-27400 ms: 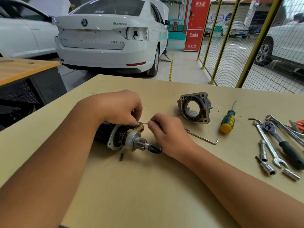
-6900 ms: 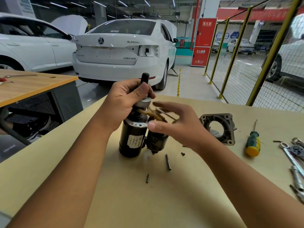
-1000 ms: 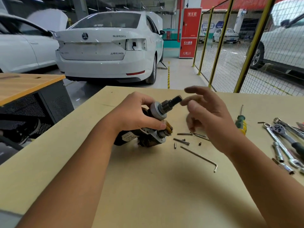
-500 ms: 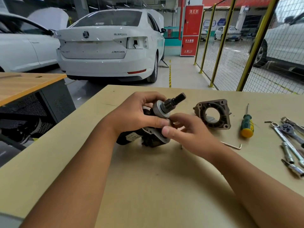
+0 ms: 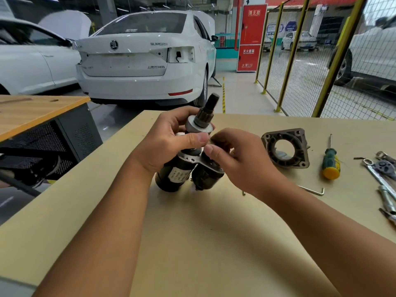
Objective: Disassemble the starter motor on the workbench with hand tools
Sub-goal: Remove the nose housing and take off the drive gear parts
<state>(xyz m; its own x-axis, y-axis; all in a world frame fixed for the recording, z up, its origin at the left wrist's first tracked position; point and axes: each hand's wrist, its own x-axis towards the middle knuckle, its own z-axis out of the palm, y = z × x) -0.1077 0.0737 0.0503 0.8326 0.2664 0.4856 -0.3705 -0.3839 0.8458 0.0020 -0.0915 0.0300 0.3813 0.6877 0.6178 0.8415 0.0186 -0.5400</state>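
Starter motor [image 5: 182,168] now tilted upright.

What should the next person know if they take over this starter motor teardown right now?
Left hand: grips the starter motor near its pinion shaft, tilted, base on the workbench.
Right hand: fingers curled at the motor's flange; whether it pinches a small part is hidden.
Done: front housing is off and lies right of the motor.
Tools: screwdriver, hex key, wrenches and ratchet at the right edge.
Left: likely the solenoid, drive and motor body; they are not yet apart.
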